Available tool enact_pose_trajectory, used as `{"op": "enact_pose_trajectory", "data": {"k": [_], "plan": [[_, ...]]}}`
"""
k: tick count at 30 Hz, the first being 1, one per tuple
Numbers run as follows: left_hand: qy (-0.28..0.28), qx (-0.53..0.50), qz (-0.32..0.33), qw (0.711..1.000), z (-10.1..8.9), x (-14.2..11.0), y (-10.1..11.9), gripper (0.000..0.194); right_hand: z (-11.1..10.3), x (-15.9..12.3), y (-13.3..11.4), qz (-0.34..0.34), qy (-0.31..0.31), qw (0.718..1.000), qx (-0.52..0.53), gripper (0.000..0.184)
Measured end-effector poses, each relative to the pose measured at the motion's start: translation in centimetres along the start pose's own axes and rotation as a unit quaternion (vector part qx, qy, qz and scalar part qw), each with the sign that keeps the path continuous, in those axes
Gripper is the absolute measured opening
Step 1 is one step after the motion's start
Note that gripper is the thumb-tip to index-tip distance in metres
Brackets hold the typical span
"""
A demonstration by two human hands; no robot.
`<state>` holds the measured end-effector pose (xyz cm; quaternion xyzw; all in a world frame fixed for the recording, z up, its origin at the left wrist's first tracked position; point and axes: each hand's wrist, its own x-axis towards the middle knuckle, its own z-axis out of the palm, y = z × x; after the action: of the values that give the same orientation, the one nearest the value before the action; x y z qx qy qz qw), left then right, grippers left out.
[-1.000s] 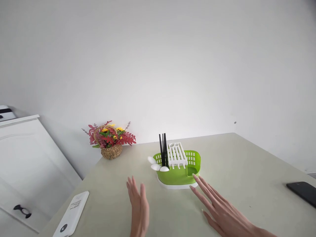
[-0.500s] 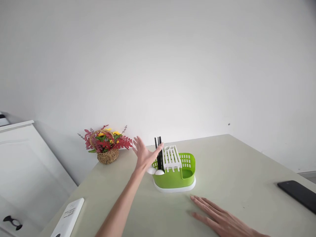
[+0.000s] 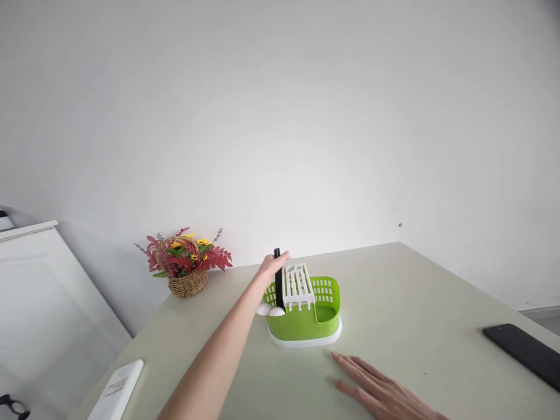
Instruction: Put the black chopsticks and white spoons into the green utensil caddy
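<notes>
My left hand (image 3: 271,268) is closed around the upper part of the black chopsticks (image 3: 279,291), which stand upright and bunched in the left end of a green utensil basket (image 3: 301,326). Most of its fingers are hidden behind the chopsticks. Two white spoons (image 3: 275,312) rest at the basket's left front rim. A white slotted rack (image 3: 298,286) covers the basket's middle, and a white tray (image 3: 306,343) lies under the basket. Flat on the table, fingers stretched out, my right hand (image 3: 376,385) is just in front of the tray and holds nothing.
A wicker basket of flowers (image 3: 188,283) stands at the table's back left. Near the left edge lies a white flat object (image 3: 117,389) with printed text. A black phone (image 3: 525,350) is at the right. Beyond the table's left side is a white cabinet (image 3: 52,303).
My left hand has gone from spread fingers beside the chopsticks to closed around them, and the chopsticks are drawn together. My right hand stays flat on the table. The view has shifted slightly.
</notes>
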<state>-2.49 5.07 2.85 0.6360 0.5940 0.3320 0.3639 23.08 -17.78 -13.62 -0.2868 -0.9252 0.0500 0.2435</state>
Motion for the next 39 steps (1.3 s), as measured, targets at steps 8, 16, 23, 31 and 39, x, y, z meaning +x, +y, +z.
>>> {"op": "enact_pose_trajectory", "data": {"k": [8,16,23,31,39], "plan": [[-0.073,-0.013,0.024,0.997,-0.3,0.0,0.7,0.068,1.2,-0.2,0.8,0.006,-0.01,0.998,-0.055,0.079],[-0.127,-0.156,0.046,0.978,-7.1,1.7,2.5,0.061,1.5,-0.4,0.9,0.033,-0.01,0.999,-0.018,0.079],[0.103,-0.447,0.069,0.886,-16.4,1.0,3.4,0.034,1.7,-0.7,1.2,0.024,0.008,1.0,0.001,0.078],[0.089,-0.332,-0.169,0.924,-21.8,-2.5,-2.8,0.03,2.3,-0.7,1.5,0.02,0.0,0.999,-0.039,0.078],[0.116,-0.134,-0.235,0.956,-19.1,-4.8,-12.1,0.035,2.1,-0.7,1.3,0.013,0.031,0.999,-0.024,0.078]]}}
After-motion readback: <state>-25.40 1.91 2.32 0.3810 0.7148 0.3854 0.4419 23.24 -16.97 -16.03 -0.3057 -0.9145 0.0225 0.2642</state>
